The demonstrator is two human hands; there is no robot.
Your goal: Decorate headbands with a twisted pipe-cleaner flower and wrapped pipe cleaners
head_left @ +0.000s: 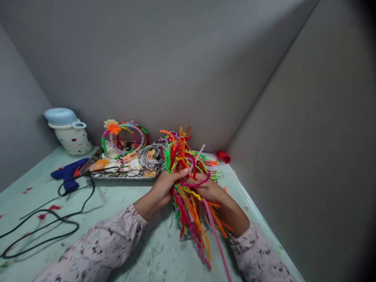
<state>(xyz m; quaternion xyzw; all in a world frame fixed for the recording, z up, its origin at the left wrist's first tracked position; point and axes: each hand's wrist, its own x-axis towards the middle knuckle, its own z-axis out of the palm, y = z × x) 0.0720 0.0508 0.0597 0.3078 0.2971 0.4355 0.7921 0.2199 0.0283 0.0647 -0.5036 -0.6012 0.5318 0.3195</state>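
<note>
A thick bunch of multicoloured pipe cleaners [183,156] is gripped above the table by both hands. My left hand [166,184] wraps around it from the left, thumb lying across the front. From the right, my right hand [205,188] closes on the same bunch, its fingers partly covered by loose strands. Orange, red, green, pink and yellow stems fan out above and hang below the hands. A long pink pipe cleaner [216,235] trails down toward the near edge of the view.
A metal tray [123,178] behind my left hand holds finished-looking hoops [143,135], paper pieces and a wire coil [147,156]. To its left are a blue glue gun [69,172] with a black cord [73,215] and a lidded white cup [73,139]. A red cap [223,156] sits back right.
</note>
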